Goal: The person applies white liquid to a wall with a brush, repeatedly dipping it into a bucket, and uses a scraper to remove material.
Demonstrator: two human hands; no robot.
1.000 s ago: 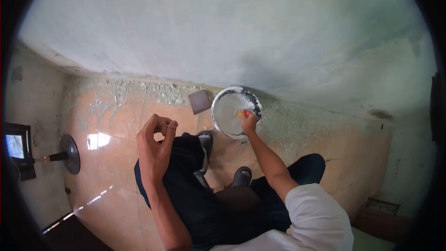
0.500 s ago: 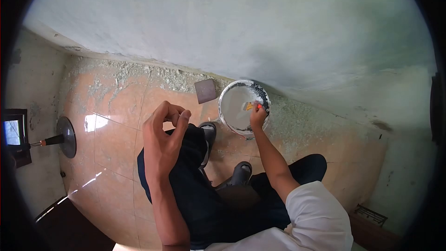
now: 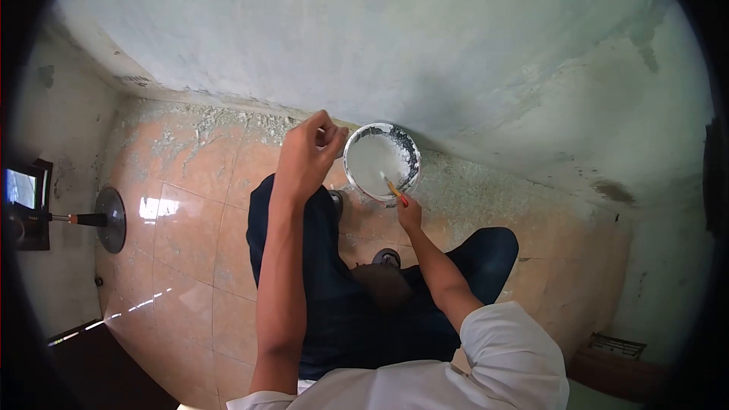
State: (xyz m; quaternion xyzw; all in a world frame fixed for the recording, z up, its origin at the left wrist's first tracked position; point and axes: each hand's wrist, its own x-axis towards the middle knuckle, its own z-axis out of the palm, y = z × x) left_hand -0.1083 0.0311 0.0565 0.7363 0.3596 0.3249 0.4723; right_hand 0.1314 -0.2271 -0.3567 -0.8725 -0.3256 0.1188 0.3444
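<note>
My right hand [image 3: 410, 214] grips a small paintbrush [image 3: 394, 189] by its red and yellow handle. The brush's pale tip points into a round bucket [image 3: 350, 178] of whitish paint, over the near part of the liquid. Thick white and dark smears coat the bucket's inner wall, mostly at its far right. Left of the bucket, my left hand [image 3: 310, 153] is raised with its fingers curled in and the thumb against them. Nothing shows between those fingers.
A patchy pale wall [image 3: 364, 38] rises beyond the bucket. Flaked debris [image 3: 205, 125] lies along its foot on the orange tiled floor [image 3: 182, 235]. At the far left are a dark round disc on a shaft [image 3: 112, 219] and a small framed opening [image 3: 26, 190]. My knees flank the bucket's near side.
My left hand has moved up and right, towards the bucket, and the brown square beside the bucket is now hidden. The brush has shifted to the bucket's near side and its handle tilts towards me.
</note>
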